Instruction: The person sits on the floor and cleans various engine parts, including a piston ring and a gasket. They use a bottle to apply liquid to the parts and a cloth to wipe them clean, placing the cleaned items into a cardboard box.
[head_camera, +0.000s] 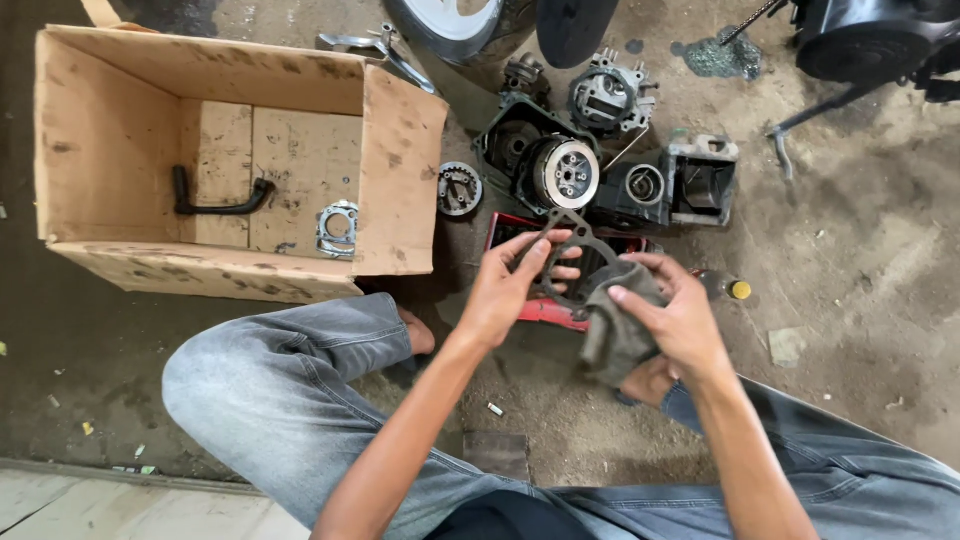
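Both hands work over the dirt floor (850, 300): my left hand (505, 290) pinches a thin dark flat gasket (570, 235), while my right hand (680, 320) grips a grey crumpled rag (610, 335) against its near right edge. Beyond them lie greasy metal engine parts (565, 170). Far left sits an open brown cardboard box (400, 170) holding a black bent lever (215, 205).

Both bare forearms reach forward between the bent knees, the left hand (505, 290) raised with fingers (548, 252) curled in a pinch, the right hand (672, 318) beside it, fingers closed in a grip.
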